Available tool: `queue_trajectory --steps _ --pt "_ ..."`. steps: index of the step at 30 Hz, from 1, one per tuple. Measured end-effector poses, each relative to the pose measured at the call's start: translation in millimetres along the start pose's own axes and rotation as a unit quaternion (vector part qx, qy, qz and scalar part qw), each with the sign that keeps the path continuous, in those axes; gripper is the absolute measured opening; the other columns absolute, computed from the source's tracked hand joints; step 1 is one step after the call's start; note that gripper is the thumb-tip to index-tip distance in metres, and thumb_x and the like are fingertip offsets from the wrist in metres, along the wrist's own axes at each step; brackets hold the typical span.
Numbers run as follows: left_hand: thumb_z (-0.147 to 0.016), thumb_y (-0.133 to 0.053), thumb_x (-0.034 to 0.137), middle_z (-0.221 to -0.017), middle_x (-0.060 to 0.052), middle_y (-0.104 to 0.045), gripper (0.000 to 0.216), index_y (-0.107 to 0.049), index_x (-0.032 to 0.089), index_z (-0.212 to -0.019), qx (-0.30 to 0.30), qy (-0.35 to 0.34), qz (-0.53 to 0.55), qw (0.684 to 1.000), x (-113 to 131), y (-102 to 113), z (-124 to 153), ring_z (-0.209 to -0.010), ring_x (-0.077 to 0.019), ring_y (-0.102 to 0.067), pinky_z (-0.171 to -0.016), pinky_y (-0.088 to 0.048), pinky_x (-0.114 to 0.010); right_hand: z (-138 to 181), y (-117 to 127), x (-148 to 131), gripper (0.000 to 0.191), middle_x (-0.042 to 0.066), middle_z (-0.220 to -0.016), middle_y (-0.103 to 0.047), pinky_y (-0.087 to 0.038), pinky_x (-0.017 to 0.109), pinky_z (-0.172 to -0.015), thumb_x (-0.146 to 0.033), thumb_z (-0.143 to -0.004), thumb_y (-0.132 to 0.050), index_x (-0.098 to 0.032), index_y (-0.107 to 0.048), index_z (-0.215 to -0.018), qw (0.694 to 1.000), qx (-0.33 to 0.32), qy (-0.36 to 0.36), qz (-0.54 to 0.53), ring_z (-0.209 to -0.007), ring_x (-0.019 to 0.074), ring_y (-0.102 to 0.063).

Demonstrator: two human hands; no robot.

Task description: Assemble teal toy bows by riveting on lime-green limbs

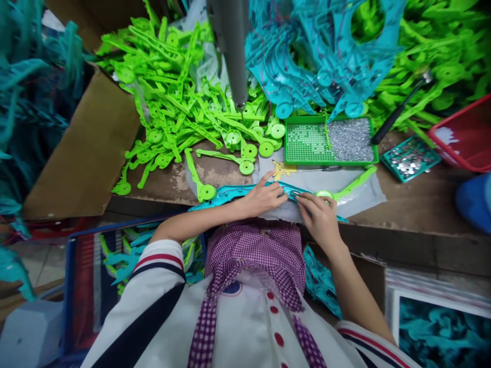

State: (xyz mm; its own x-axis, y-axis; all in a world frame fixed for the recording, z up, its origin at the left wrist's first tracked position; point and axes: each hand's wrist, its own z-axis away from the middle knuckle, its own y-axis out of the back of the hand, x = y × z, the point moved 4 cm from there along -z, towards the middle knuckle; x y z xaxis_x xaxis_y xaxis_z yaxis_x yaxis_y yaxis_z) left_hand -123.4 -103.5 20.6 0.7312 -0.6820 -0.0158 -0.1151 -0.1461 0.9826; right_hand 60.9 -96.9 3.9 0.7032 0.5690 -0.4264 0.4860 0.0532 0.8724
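White shirt (pixel 245 317) nearest, both hands meeting over one blue part

Past the shirt, towards 12 o'clock, a checked apron (pixel 257 250) reaches the table (pixel 406 204). Along the near edge lies the long blue part (pixel 230 193), running from 9 to 3 o'clock, partly over a grey plastic sheet (pixel 364 198). The left hand (pixel 264 198) covers its middle, forefinger stretched out, other fingers curled; whether they grip it is hidden. On the right hand (pixel 318 209), thumb and forefinger come almost together at a small silvery piece (pixel 295 193), too small to tell whether pinched or merely touched.

Good work here, I judge, means the left fingers steadying the part flat while the right ones guide the piece squarely, without forcing. The green arms at 9 o'clock (pixel 196 176) and 3 o'clock (pixel 356 183) deserve support, lest their weight twist things. The hanging driver (pixel 235 66) at 12 o'clock should be kept clear of the knuckles
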Motion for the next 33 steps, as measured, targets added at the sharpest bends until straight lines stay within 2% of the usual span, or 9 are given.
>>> queue_trajectory --steps 4,7,14,18,20,23,26,29,33 --pt "-0.100 -0.051 0.011 -0.093 -0.002 -0.073 0.021 -0.069 0.020 -0.106 -0.010 0.021 0.016 1.000 -2.0 -3.9 0.1 -0.099 -0.0181 -0.064 -0.124 -0.021 -0.056 1.4 2.9 1.1 0.028 0.008 -0.124 -0.074 -0.035 0.040 -0.101 -0.030 -0.103 -0.047 -0.023 -0.068 -0.120 0.999 -0.015 0.042 0.023 -0.113 0.0218 -0.067" --pt "-0.100 -0.053 0.012 -0.101 -0.002 -0.073 0.020 -0.069 0.022 -0.107 -0.018 0.035 0.027 0.999 -3.7 -6.3 0.2 -0.105 -0.0191 -0.062 -0.122 -0.022 -0.054 -0.8 2.0 2.9 0.027 0.009 -0.123 -0.073 -0.035 0.040 -0.099 -0.030 -0.103 -0.046 -0.023 -0.069 -0.118 0.998 -0.032 0.050 0.036 -0.109 0.0221 -0.067" --pt "-0.099 -0.052 0.010 -0.112 -0.005 -0.072 0.029 -0.068 0.025 -0.119 -0.043 0.072 0.067 0.994 -6.4 -10.7 5.5 -0.114 -0.0218 -0.058 -0.118 -0.025 -0.051 -10.1 2.9 -4.3 0.027 0.010 -0.128 -0.070 -0.033 0.044 -0.099 -0.022 -0.101 -0.046 -0.022 -0.069 -0.116 0.991 -0.067 0.073 0.090 -0.108 0.0245 -0.064" --pt "-0.098 -0.046 0.005 -0.125 -0.008 -0.071 0.042 -0.060 0.021 -0.134 -0.044 0.093 0.100 0.990 -2.0 -5.4 17.3 -0.131 -0.0245 -0.053 -0.116 -0.026 -0.053 -14.3 3.7 -19.4 0.029 0.011 -0.129 -0.070 -0.030 0.044 -0.104 -0.025 -0.102 -0.048 -0.022 -0.066 -0.124 0.988 -0.049 0.103 0.100 -0.114 0.0242 -0.063" --pt "-0.099 -0.040 0.004 -0.137 -0.011 -0.067 0.045 -0.056 0.018 -0.138 -0.043 0.110 0.119 0.986 0.6 -4.1 25.0 -0.141 -0.0254 -0.047 -0.116 -0.026 -0.055 -16.9 0.7 -24.8 0.032 0.011 -0.128 -0.071 -0.029 0.043 -0.104 -0.031 -0.103 -0.050 -0.021 -0.065 -0.130 0.989 -0.035 0.107 0.097 -0.114 0.0240 -0.063" --pt "-0.101 -0.037 0.006 -0.149 -0.010 -0.059 0.045 -0.053 0.020 -0.140 -0.040 0.128 0.156 0.979 3.1 -8.1 36.9 -0.146 -0.0248 -0.043 -0.115 -0.028 -0.055 -20.3 -5.1 -28.2 0.032 0.010 -0.126 -0.072 -0.028 0.043 -0.102 -0.035 -0.103 -0.051 -0.020 -0.067 -0.126 0.988 -0.014 0.114 0.105 -0.111 0.0234 -0.064" --pt "-0.105 -0.041 0.017 -0.150 -0.008 -0.058 0.037 -0.055 0.024 -0.138 0.001 0.158 0.194 0.968 4.0 -11.6 52.0 -0.145 -0.0244 -0.046 -0.115 -0.030 -0.055 -20.9 -8.1 -28.4 0.030 0.009 -0.125 -0.073 -0.027 0.043 -0.102 -0.035 -0.103 -0.052 -0.020 -0.068 -0.124 0.985 -0.003 0.125 0.116 -0.110 0.0230 -0.064" --pt "-0.105 -0.046 0.026 -0.144 -0.007 -0.064 0.030 -0.061 0.026 -0.131 0.066 0.208 0.217 0.951 7.6 -5.4 73.8 -0.143 -0.0251 -0.049 -0.114 -0.034 -0.053 -18.4 -9.1 -28.1 0.032 0.009 -0.128 -0.072 -0.026 0.044 -0.103 -0.034 -0.103 -0.053 -0.021 -0.066 -0.129 0.984 -0.003 0.129 0.121 -0.114 0.0237 -0.064" --pt "-0.101 -0.055 0.028 -0.130 -0.006 -0.070 0.019 -0.069 0.025 -0.116 0.159 0.332 0.243 0.898 4.3 16.6 103.6 -0.137 -0.0246 -0.053 -0.111 -0.041 -0.049 -13.8 -11.8 -29.2 0.035 0.008 -0.128 -0.073 -0.023 0.045 -0.107 -0.031 -0.102 -0.055 -0.021 -0.063 -0.134 0.984 0.013 0.133 0.119 -0.119 0.0245 -0.063"
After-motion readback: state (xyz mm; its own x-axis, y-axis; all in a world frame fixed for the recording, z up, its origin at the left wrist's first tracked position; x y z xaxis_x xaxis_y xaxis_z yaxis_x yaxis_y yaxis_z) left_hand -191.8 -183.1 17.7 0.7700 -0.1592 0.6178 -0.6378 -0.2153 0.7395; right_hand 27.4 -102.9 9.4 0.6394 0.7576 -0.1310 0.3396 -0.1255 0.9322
